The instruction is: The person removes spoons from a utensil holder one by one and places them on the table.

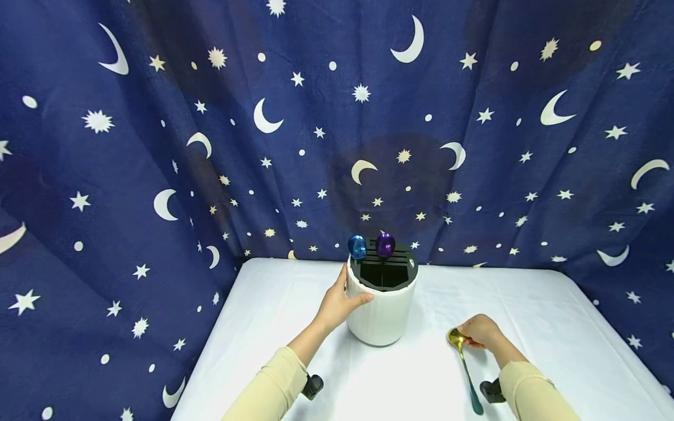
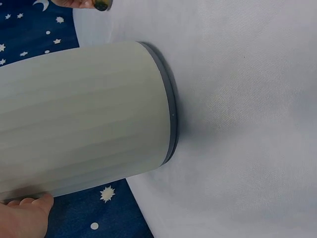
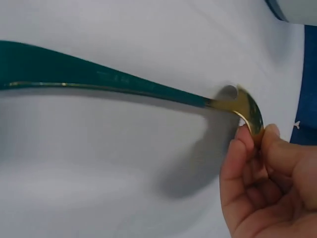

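A white round utensil holder (image 1: 379,321) with a black divided top stands upright on the table. My left hand (image 1: 337,301) grips its left side near the rim, thumb across the front; its fingers are partly hidden behind it. Two spoons stand in the holder with their bowls up, one blue (image 1: 357,247) and one purple (image 1: 385,245). To the right, my right hand (image 1: 483,330) pinches a spoon with a gold bowl and green handle (image 1: 467,369). In the right wrist view, thumb and fingertips hold the edge of this spoon's bowl (image 3: 254,116), and the handle stretches left over the cloth.
A white cloth covers the table (image 1: 421,380). Behind it and at its sides hangs a dark blue curtain (image 1: 316,193) with moons and stars. A dark wrist camera (image 1: 313,387) sits by the left sleeve, another (image 1: 492,392) by the right.
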`<state>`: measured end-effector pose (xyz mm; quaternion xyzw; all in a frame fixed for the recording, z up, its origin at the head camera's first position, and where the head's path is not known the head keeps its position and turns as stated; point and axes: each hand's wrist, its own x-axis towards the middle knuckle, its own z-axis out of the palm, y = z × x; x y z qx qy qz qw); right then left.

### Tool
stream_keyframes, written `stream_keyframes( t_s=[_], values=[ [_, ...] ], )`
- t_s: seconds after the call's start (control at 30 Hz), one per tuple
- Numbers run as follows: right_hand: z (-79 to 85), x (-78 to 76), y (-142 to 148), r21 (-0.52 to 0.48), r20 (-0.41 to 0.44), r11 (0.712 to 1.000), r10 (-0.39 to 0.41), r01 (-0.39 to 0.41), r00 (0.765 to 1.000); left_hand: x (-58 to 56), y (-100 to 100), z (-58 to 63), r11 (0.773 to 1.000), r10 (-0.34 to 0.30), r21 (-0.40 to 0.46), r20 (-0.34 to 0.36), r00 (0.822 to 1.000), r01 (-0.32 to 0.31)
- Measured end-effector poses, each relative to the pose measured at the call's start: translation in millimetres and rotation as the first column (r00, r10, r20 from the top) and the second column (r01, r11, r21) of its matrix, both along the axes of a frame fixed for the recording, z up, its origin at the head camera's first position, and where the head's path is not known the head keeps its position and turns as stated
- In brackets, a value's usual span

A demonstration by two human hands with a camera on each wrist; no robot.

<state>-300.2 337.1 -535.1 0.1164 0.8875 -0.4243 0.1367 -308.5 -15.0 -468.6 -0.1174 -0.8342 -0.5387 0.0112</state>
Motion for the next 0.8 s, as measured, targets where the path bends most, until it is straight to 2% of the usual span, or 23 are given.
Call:
stream_keyframes(
  t_s=[0.2, 0.47, 0.63, 0.8],
  values=[
    [-3.4, 6.1, -0.7, 0.122, -0.031, 0.992, 0.016, -0.012, 0.999, 0.2, -0.5, 0.2, 1.0, -0.006, 0.009, -0.001, 1.0, 0.006],
    [-5.8, 12.4, -0.6, 0.15, -0.068, 0.989, 0.02, -0.009, 0.997, 0.2, -0.9, 1.0, 1.0, -0.006, 0.004, 0.002, 1.0, 0.006],
    [-1.8, 16.2, 0.9, 0.257, -0.096, 0.966, 0.042, -0.016, 0.994, -0.4, -0.4, 1.0, 1.0, -0.009, 0.01, 0.012, 1.0, 0.009],
    [3.5, 15.5, 8.6, 0.3, -0.129, 0.952, 0.098, -0.056, 0.987, 0.4, -0.2, -0.1, 1.0, -0.012, 0.015, 0.025, 1.0, 0.011]
  ],
)
